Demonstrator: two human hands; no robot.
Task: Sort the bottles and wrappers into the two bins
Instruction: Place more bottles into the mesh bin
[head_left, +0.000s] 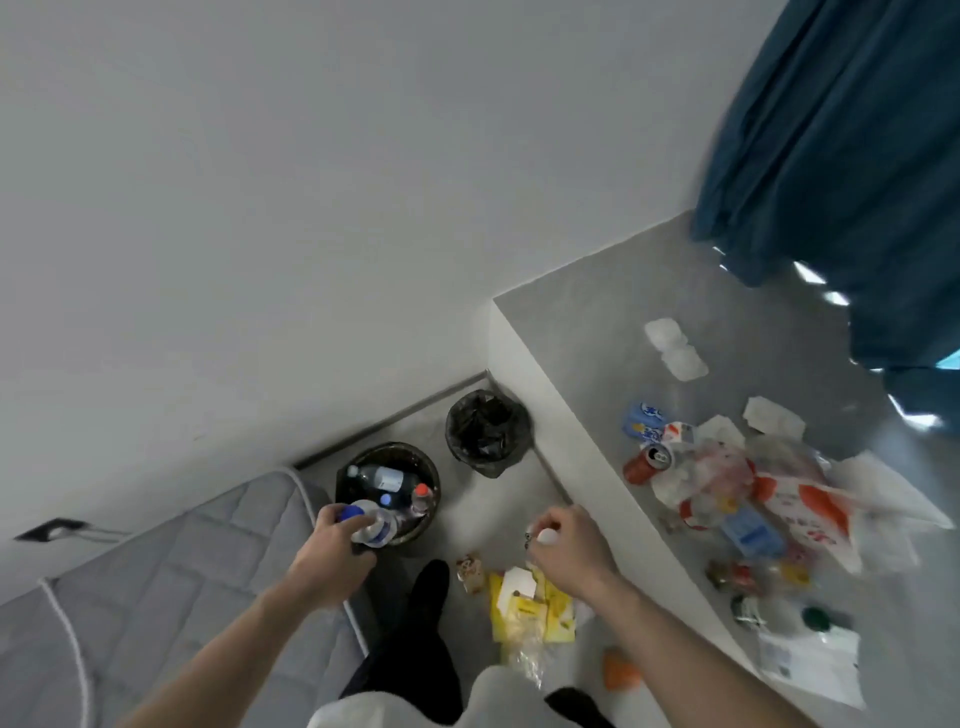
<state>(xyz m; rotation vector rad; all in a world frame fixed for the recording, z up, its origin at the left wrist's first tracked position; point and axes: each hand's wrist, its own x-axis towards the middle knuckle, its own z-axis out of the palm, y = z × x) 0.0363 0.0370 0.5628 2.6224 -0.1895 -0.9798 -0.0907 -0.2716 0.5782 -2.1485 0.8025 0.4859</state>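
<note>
The left hand (332, 545) grips a clear blue-capped plastic bottle (370, 524) over the round dark bin (387, 488), which holds several bottles. The right hand (563, 545) pinches a small white object (545, 536). At one o'clock, a black-lined bin (488, 434) stands.

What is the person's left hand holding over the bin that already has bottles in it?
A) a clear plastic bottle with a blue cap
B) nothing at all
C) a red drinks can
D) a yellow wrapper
A: the left hand has its fingers curled round a clear bottle with a blue cap, right at the edge of the bin that holds other bottles.
</note>
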